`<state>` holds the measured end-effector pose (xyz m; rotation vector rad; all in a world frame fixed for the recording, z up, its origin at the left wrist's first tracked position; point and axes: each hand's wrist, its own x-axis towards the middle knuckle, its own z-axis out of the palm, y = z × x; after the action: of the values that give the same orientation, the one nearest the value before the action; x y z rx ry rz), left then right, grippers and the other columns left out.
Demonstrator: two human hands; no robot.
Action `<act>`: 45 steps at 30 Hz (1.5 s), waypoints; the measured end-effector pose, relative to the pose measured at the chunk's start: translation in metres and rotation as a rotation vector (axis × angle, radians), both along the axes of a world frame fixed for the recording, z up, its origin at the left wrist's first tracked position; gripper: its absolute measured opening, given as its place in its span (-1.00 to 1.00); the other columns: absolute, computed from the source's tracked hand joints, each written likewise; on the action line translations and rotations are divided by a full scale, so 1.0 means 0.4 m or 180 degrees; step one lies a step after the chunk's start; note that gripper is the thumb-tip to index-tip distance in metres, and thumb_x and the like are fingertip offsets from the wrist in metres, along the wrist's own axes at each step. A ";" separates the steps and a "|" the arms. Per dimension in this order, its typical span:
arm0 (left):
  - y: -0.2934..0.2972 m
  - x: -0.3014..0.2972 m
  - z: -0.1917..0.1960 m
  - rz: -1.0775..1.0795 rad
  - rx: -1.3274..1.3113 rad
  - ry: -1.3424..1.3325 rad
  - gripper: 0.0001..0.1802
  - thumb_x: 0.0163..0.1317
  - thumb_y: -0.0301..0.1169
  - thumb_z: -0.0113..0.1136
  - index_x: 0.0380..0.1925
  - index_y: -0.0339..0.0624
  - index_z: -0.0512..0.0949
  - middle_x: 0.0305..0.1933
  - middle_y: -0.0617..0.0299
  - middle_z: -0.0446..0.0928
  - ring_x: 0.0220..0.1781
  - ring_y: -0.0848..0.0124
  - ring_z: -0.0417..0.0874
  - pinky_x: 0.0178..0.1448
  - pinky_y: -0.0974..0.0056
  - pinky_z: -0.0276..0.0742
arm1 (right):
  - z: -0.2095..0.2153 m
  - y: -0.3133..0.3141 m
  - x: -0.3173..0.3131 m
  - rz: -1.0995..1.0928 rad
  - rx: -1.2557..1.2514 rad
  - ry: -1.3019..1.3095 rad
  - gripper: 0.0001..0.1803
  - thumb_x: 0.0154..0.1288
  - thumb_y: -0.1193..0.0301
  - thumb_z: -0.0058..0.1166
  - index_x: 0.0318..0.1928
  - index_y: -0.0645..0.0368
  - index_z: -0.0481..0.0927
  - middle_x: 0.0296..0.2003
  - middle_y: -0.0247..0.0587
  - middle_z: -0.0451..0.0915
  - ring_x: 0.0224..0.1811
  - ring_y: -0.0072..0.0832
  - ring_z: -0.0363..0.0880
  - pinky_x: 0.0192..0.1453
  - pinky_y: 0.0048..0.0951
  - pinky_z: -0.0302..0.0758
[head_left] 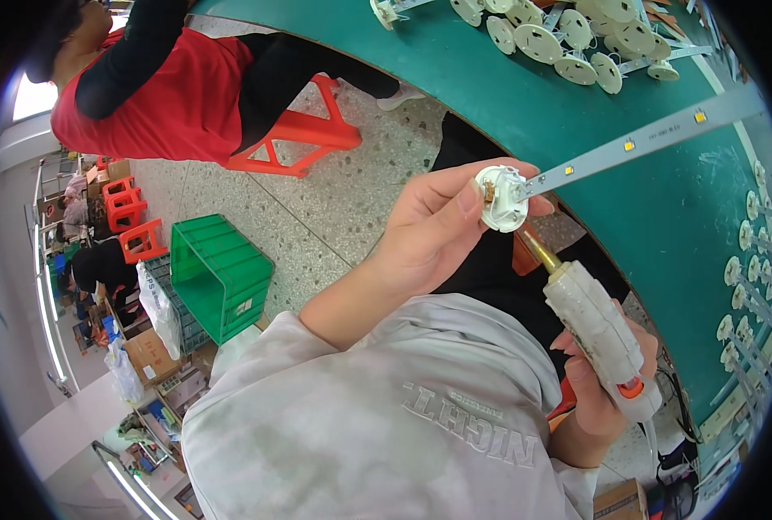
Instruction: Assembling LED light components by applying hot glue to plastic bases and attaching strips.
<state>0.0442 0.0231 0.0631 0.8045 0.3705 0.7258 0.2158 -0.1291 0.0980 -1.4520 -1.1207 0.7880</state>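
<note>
My left hand (425, 230) pinches a round white plastic cap (507, 210) between thumb and fingers. From the cap, a long narrow LED strip (655, 139) with yellow chips reaches out to the upper right over the table. Below it, my right hand (598, 399) is wrapped round a glue gun (592, 316) with a white, wrapped-looking body and an orange switch. Its brass nozzle points up and left, close to the cap's lower edge. Whether the tip touches the cap, I cannot tell.
Round cream caps with strips (577, 43) lie heaped on the green table (369, 35); more caps on strips (754, 269) line its right side. A person in red (169, 95) sits on a red stool (304, 130) at the upper left. A green crate (221, 277) stands on the floor.
</note>
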 end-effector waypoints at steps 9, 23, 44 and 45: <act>-0.006 0.020 0.000 0.0197 0.0378 0.0034 -0.37 0.40 -0.12 0.00 0.23 -0.48 0.29 0.07 -0.25 0.49 0.12 0.12 0.52 0.17 0.15 0.40 | 0.064 0.025 0.086 0.1792 -0.0633 -0.1036 -0.73 0.06 0.61 0.14 -0.17 0.35 0.50 -0.39 -0.10 0.60 -0.47 -0.38 0.55 -0.20 -0.37 0.47; 0.039 0.021 0.015 0.0957 0.0519 -0.0088 -0.48 0.37 -0.30 0.07 0.20 -0.46 0.32 0.11 -0.15 0.49 0.13 0.14 0.56 0.16 0.14 0.49 | -0.023 0.204 0.254 -0.0997 -0.0941 -0.3149 -0.70 -0.08 0.43 0.29 -0.32 0.24 0.52 -0.28 -0.04 0.51 -0.18 -0.12 0.45 -0.06 -0.21 0.45; -0.005 0.149 -0.005 -0.0298 0.1191 0.0012 -0.49 0.06 -0.53 0.29 0.07 -0.35 0.45 0.07 -0.09 0.54 0.09 0.22 0.58 0.21 0.10 0.46 | 0.049 0.019 0.098 -0.0821 0.0464 -0.0177 -0.55 -0.03 0.44 0.42 -0.11 0.25 0.52 -0.40 -0.30 0.60 -0.60 -0.61 0.41 -0.55 -0.58 0.35; -0.006 0.154 0.000 -0.0538 0.1383 0.0061 -0.49 0.03 -0.54 0.31 0.05 -0.36 0.47 0.07 -0.10 0.54 0.10 0.22 0.57 0.21 0.09 0.46 | 0.032 0.017 0.090 -0.0929 0.0755 -0.0142 -0.61 0.01 0.50 0.38 -0.14 0.27 0.53 -0.42 -0.27 0.59 -0.59 -0.59 0.45 -0.54 -0.57 0.36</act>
<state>0.1059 0.0209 0.0632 1.2380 0.1581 0.6476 0.2519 -0.1223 0.1107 -1.3957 -0.9706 0.4059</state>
